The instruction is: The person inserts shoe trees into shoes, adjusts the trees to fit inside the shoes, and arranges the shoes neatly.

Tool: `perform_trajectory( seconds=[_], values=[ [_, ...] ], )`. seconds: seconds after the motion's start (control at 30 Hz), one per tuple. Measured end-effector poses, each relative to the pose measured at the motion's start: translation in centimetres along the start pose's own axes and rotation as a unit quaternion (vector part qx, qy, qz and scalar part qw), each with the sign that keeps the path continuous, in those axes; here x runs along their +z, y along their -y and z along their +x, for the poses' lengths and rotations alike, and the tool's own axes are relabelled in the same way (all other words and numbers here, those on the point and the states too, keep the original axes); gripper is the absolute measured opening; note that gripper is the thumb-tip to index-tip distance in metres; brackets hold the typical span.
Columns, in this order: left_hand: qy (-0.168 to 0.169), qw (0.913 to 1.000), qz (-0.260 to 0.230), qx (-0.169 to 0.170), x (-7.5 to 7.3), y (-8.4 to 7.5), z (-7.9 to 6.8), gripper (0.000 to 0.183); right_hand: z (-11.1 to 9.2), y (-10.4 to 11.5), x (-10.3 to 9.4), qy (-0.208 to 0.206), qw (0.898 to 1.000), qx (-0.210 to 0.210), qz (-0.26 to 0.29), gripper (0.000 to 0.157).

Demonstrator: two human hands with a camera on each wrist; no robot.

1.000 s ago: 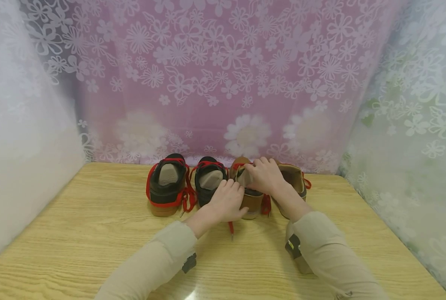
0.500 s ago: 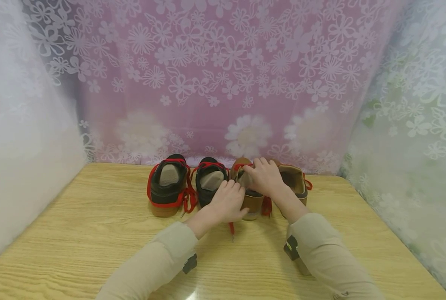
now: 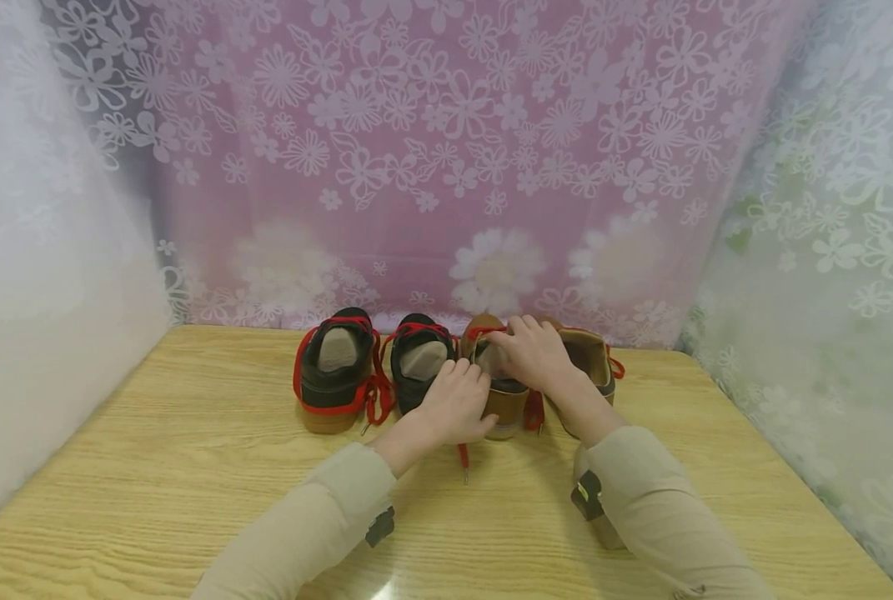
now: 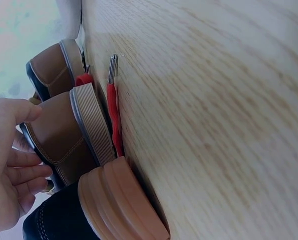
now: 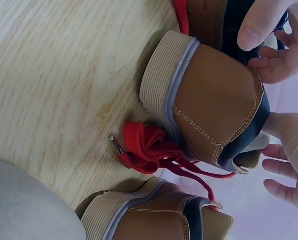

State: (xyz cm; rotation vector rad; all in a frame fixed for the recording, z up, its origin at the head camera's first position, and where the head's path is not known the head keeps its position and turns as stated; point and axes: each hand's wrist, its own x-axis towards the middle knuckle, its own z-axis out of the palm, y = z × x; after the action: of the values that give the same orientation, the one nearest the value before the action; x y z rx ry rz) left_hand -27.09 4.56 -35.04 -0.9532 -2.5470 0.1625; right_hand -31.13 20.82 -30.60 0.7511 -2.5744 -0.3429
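Note:
In the head view a brown shoe [image 3: 508, 410] with red laces stands between my hands, a greyish-beige shoe filler [image 3: 491, 358] in its opening. My left hand [image 3: 457, 404] is at the left rear of its collar. The left wrist view shows these fingers [image 4: 31, 175] loosely bent by the heel. My right hand [image 3: 536, 354] reaches over the collar from the right. In the right wrist view its thumb and index finger are on either side of the filler [image 5: 259, 143]. A second brown shoe [image 3: 589, 354], its tan lining visible, stands to the right, partly behind my right forearm.
Two black shoes [image 3: 333, 387] with red laces and beige fillers stand left of the brown ones. A loose lace end [image 4: 112, 95] lies on the wooden table [image 3: 191, 492]. A beige rounded object [image 3: 607, 532] lies under my right forearm. Flowered curtains [image 3: 446, 167] enclose the table.

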Motion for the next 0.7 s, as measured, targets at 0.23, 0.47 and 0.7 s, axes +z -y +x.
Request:
perform_trajectory(
  seconds=[0.23,0.47,0.7],
  values=[
    [-0.001,1.0000,0.000,-0.002,0.02,0.00,-0.03,0.047,0.11,0.08,0.00,-0.029,0.999,0.018,-0.007,0.026],
    [-0.003,1.0000,0.001,-0.003,0.01,-0.01,-0.09,0.047,0.23,0.45,-0.31,-0.009,0.999,0.028,-0.015,0.025],
    [-0.008,0.9999,0.007,-0.001,0.01,-0.05,-0.02,0.047,0.45,0.56,-0.13,0.005,0.999,0.034,-0.028,0.014]
  ],
)
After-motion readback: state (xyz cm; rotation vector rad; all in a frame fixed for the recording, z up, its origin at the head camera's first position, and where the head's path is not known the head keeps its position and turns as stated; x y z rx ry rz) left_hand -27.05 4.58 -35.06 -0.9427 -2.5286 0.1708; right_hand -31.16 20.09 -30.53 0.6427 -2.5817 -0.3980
